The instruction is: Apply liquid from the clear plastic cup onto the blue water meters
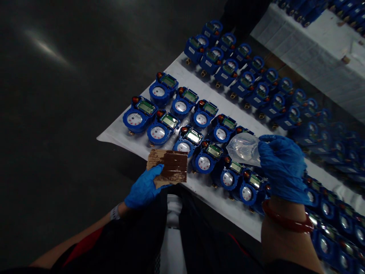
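Note:
My left hand [144,190], in a blue glove, grips a piece of cardboard [172,167] by its left and lower edge. Wet-looking dark brown stuff coats much of the cardboard's face. In my blue-gloved right hand [282,169] is a clear plastic cup [242,148], tipped on its side with its narrower part toward the left. It hangs over a row of blue water meters; whether anything is inside it I cannot tell. Just beyond the cardboard stands a water meter [183,147] with a white dial, a green circuit board and a small display.
More blue meters [225,72] stand in rows at the back of the white-covered table [125,131]. Another white-covered table [310,42] with meters lies at the upper right. Dark floor [62,114] stretches along the left.

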The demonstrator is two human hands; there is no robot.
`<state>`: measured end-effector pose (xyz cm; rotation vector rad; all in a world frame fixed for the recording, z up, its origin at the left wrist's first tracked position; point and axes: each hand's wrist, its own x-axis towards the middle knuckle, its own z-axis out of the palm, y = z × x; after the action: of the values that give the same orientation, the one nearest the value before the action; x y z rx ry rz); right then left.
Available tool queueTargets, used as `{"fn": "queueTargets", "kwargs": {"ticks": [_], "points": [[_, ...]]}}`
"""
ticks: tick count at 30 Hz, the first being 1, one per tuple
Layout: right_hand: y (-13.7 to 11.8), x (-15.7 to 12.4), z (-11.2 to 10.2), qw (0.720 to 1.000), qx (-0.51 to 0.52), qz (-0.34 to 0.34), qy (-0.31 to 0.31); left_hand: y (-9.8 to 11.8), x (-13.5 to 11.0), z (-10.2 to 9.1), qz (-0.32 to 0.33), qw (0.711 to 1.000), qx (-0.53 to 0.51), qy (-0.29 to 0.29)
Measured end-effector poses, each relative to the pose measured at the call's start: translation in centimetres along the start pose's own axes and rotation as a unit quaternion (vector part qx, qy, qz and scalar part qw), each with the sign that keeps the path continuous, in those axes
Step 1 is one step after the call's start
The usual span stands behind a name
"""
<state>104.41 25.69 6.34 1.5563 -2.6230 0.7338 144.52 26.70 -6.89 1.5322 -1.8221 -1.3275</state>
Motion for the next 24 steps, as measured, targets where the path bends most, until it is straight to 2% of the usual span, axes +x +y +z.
{"fn": "queueTargets", "kwargs": {"ticks": [3, 9, 24], "points": [[-0.15, 0.08, 0.05, 1.000, -0.004, 0.000, -0.003, 0.04, 0.03, 0.10, 0.001, 1.000, -0.001, 0.003], [-0.58, -0.05, -0.46, 0.997, -0.042, -0.008, -0.063, 0.27, 0.04, 0.22, 0.002, 1.000, -0.003, 0.015], [-0.67, 0.05, -0.27, 0.998, -0.005, -0.009, -0.063, 0.24, 0.30, -0.32, -0.008, 1.000, -0.007, 0.006]]}}
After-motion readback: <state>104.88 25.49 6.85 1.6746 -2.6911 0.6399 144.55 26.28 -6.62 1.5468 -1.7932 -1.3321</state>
